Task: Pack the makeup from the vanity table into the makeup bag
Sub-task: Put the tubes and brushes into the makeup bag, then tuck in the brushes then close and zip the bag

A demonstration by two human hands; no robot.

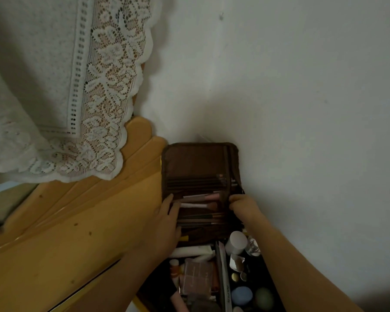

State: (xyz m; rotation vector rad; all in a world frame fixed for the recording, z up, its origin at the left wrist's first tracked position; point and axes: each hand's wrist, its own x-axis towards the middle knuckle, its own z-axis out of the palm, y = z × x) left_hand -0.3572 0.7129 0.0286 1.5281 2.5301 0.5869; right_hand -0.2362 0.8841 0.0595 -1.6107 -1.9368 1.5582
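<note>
Dimly | both hands [167,224] [242,204] on brown makeup bag [196,163] | brushes [198,205] inside | no legible writing

A white lace cloth [61,91] drapes over orange-brown wooden furniture [65,233] beside a pale wall [291,86].

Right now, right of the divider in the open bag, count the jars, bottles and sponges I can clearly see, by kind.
Makeup bag, right section:
White jar: 1
Clear glass bottle: 1
Sponges: 2, the blue round one and the green egg-shaped one
Total: 4
</note>
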